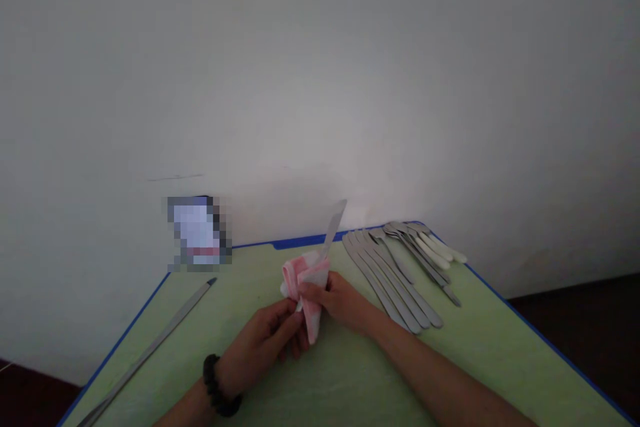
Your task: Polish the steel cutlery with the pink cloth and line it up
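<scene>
The left hand (263,337) is pinching the low end of a knife (334,230) between thumb and fingers, just below a cloth (316,275). The right hand (345,300) is clamping the pink-and-white cloth around the knife, its thumb pressing on the near face. The two hands are working close together over the middle of the table (390,380), toward its far edge. The knife is tilting up to the right, its blade sticking out above the folds and showing against the wall (320,80).

To the right, a row of knives (387,283) is lying aslant, running from the far edge toward the near right. Beyond it, more cutlery (423,253) is overlapping near the far right corner, and some white handles (440,253) are reaching toward the right edge. Along the left edge a long metal strip (155,347) is lying, its near end dividing in two. At the far left corner a phone (196,230) is showing only as blurred blocks. A dark bracelet (217,387) is circling the left wrist.
</scene>
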Motion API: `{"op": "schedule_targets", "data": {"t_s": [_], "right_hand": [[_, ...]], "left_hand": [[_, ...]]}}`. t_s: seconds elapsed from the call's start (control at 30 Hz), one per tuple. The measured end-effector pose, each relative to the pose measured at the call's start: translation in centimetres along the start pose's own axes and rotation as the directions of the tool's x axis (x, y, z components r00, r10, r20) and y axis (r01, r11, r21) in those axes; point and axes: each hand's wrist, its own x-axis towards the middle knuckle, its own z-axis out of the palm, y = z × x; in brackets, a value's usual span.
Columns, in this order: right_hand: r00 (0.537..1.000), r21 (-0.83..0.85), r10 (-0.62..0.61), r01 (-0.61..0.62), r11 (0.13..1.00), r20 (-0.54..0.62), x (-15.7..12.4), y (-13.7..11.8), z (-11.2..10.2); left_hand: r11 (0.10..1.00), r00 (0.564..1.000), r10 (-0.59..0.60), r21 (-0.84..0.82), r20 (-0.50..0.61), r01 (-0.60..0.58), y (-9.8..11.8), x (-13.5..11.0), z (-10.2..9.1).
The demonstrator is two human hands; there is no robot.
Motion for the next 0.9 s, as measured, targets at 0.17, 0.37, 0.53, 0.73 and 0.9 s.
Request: {"op": "schedule_targets", "data": {"t_s": [0.17,0.37,0.53,0.73,0.9], "right_hand": [[1.0,0.515,0.009,-0.006,0.857,-0.002,0.3,0.0,-0.2],[0.997,0.547,-0.02,-0.028,0.836,0.081,0.3,-0.1,-0.6],[0.996,0.317,-0.024,-0.006,0.949,0.09,0.5,0.4,-0.4],[0.998,-0.002,-0.07,0.07,0.998,0.009,0.1,0.0,0.3],[0.999,-0.028,-0.035,0.035,0.999,0.006,0.1,0.2,0.2]], "left_hand": [[0.999,0.999,0.0,-0.041,-0.043,-0.002,-0.2,0.1,-0.1],[0.997,0.996,-0.025,-0.071,-0.086,0.019,-0.8,0.3,0.0],[1.0,0.999,0.006,0.004,-0.038,-0.006,-0.9,0.1,-0.1],[0.975,0.993,0.081,0.2,0.088,-0.098,0.4,-0.3,-0.1],[0.986,0.993,0.067,0.146,0.098,-0.081,0.8,-0.2,0.0]]}}
